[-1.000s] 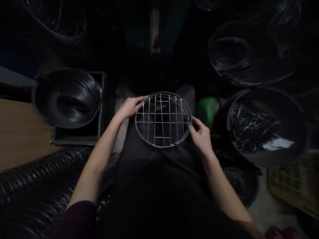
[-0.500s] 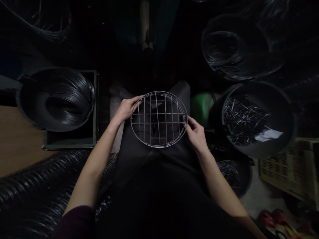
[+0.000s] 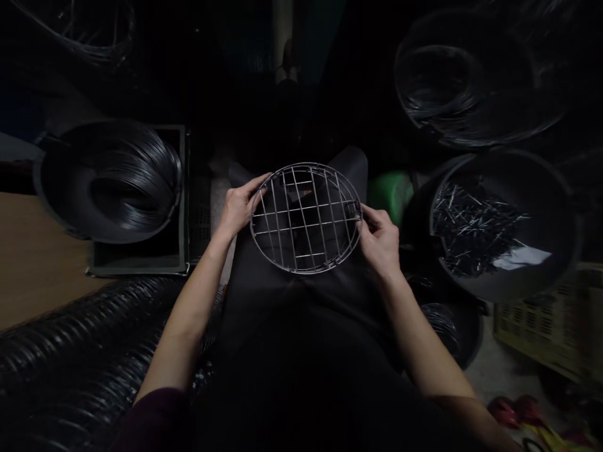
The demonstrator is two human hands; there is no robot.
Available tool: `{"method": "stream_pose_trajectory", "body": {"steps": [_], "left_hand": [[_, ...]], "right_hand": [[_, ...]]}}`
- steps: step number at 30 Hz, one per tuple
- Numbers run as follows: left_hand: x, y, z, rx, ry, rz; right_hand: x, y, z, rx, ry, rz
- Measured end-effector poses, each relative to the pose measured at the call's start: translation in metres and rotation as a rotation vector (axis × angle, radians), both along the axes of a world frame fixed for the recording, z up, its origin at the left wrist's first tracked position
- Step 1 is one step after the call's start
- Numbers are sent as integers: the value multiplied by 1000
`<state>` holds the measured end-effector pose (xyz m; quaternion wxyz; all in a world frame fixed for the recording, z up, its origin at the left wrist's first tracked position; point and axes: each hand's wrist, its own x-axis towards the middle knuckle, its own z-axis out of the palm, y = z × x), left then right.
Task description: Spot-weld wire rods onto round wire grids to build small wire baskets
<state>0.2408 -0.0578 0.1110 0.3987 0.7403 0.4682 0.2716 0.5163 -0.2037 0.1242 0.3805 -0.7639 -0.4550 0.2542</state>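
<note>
Fingers of my left hand (image 3: 237,208) are closed on the left side of this round wire rack (image 3: 301,209), and the ones on my right hand (image 3: 380,243) are pinching the right side of its rim. Can't tell how far any of them curl underneath, it's pretty dark. Rack's up over the far edge of my lap (image 3: 282,307), and whether it touches my legs I honestly can't say. I'd guess it's light, being thin wire and mostly gaps, and stiff enough not to sag between two hands. Shiny metal, so probably a bit slick. Not fragile tho, just figure those skinny cross wires could bend if you squeezed them. IMO best hold is the outer rim, opposite sides, fingertips kept clear of the little wire bits bunched just inside the right edge
</note>
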Motion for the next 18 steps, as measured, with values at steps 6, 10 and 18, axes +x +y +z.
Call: {"method": "stream_pose_trajectory", "body": {"steps": [6, 10, 18], "left_hand": [[-3, 8, -2, -40, 128, -76], [-6, 6, -18, -56, 2, -52], [-1, 0, -28, -50, -59, -62]], "right_hand": [[8, 0, 5, -110, -79, 162], [9, -9, 5, -146, -157, 260], [-12, -42, -6, -43, -141, 36]]}}
